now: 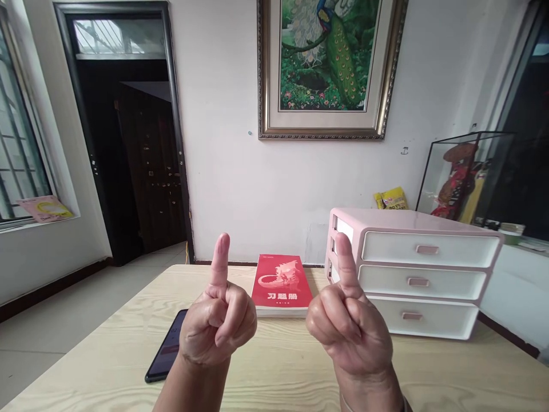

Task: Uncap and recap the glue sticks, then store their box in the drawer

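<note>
My left hand (218,320) is raised above the table with its index finger pointing straight up. Its other fingers are curled into the palm, with the thumb folded over. Mirroring it, my right hand (350,326) also lifts one index finger while the rest stay curled. Neither hand holds anything. Between and behind them a thick red book (281,280) with a pale picture and Chinese characters lies flat. A dark phone (162,356) rests on the tabletop, partly hidden by my left hand and wrist. Behind my right hand stands a pink and white drawer unit (424,280), its three front drawers closed.
The light wooden table (274,372) fills the foreground. A yellow packet (392,198) shows behind the drawers, near a glass case (461,177). A framed peacock picture (326,131) hangs on the wall. At left are a dark doorway (150,166) and a barred window (19,137).
</note>
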The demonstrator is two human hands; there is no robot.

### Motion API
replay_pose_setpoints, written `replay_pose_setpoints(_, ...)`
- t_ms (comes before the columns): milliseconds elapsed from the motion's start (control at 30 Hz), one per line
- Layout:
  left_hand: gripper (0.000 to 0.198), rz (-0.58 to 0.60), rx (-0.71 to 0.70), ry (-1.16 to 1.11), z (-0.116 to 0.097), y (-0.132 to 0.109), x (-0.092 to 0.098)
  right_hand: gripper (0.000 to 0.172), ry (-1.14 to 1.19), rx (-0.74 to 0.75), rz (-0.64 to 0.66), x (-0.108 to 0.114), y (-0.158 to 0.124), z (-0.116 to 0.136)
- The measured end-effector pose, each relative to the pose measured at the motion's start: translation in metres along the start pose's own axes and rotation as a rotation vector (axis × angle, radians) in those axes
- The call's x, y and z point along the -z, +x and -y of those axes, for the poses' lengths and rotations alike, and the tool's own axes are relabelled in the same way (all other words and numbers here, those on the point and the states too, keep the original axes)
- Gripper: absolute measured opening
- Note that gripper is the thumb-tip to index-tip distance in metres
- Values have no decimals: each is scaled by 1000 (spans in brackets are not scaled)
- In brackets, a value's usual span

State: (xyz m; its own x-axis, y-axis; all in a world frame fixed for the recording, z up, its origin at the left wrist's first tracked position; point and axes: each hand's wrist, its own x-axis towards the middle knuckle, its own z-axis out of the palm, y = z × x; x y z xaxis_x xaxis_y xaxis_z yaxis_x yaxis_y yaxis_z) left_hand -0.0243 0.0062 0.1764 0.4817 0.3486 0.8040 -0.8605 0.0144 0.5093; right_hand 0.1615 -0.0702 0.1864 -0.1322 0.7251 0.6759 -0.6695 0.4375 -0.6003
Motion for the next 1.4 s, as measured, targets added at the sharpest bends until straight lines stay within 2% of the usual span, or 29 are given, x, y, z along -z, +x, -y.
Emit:
replay_pose_setpoints(267,89,21,-11,16,-3,-1,-3,66,6,45,15,-7,-7,3)
replay_pose_setpoints(467,87,85,-58,-15,-1,2,0,69,-23,67,52,0,-3,1)
replay_pose_setpoints(1100,91,-16,21,25,4,0,13,64,52,38,60,12,6,-7)
replay_pose_setpoints(1267,92,-80,77,46,5,-1,19,61,33,20,-17,21,11,-10)
replay_pose_setpoints(1400,87,-245,105,87,8,4,25,63,29,11,-178,40,20,-22)
